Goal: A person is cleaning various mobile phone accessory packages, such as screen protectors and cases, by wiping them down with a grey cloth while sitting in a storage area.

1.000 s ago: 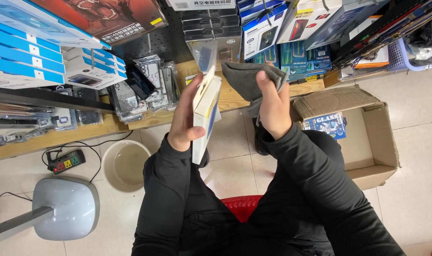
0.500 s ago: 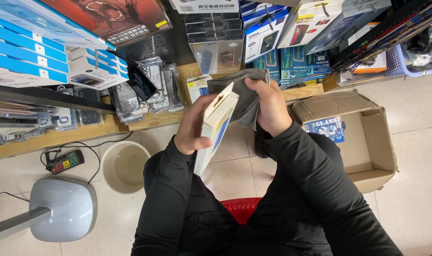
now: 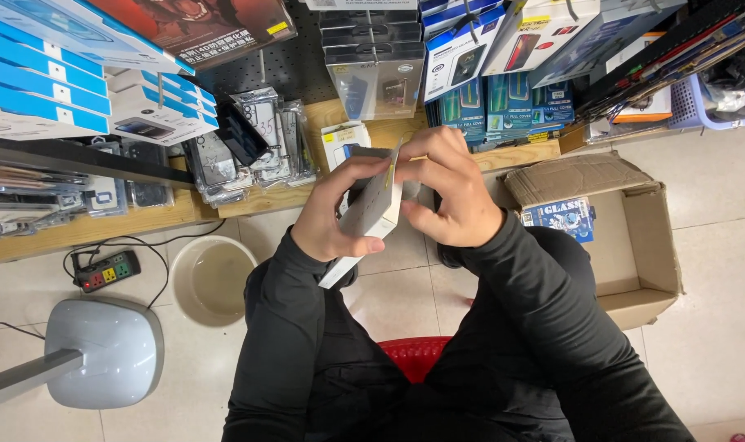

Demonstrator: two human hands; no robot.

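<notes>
The person sits on a red stool [image 3: 417, 356] and holds a flat white box [image 3: 371, 214] in front of the chest, above the tiled floor. The left hand [image 3: 333, 214] is closed around the box from its left side: the thumb lies on the near face and the other fingers curl around the back, so the grip is firmly clamped on the box. The box is tilted, with its lower corner pointing down toward the left knee.

The right hand [image 3: 450, 192] is at the upper edge of the same box. Its fingertips [image 3: 411, 160] are pinched together on the top edge, where a thin yellow strip is visible, and the thumb presses from below. Behind the box a dark grey piece shows between the two hands, but I cannot tell what it is or which hand carries it.

Just beyond the hands there is a wooden shelf [image 3: 135, 223] with many packaged phone accessories. To the right an open cardboard box [image 3: 642, 245] stands on the floor, and a blue packet [image 3: 559, 217] lies inside it. To the left there are a round beige basin [image 3: 213, 278], a power strip [image 3: 106, 271] and a grey fan base [image 3: 102, 352].
</notes>
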